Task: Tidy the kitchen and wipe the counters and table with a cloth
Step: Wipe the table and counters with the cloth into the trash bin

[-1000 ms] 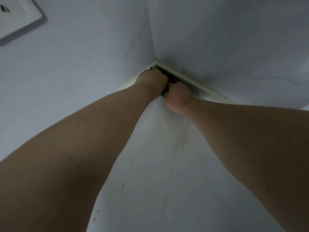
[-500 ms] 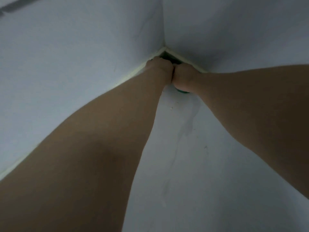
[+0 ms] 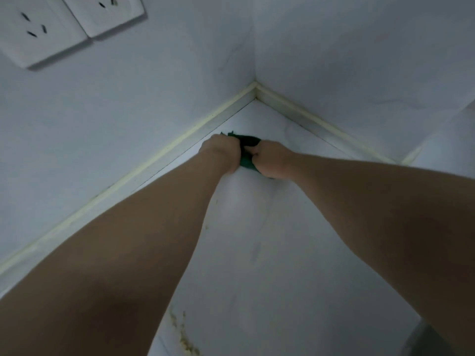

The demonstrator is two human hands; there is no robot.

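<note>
White counter (image 3: 282, 253) bears the green cloth (image 3: 247, 161), clutched between left hand (image 3: 222, 151) and right hand (image 3: 272, 160).

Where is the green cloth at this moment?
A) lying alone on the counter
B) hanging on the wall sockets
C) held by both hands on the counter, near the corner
C: the left hand and the right hand both grip the green cloth, pressed on the counter.

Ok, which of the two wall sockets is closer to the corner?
The right-hand socket, partly cut off at the picture's top; the left-hand socket sits farther away.
</note>
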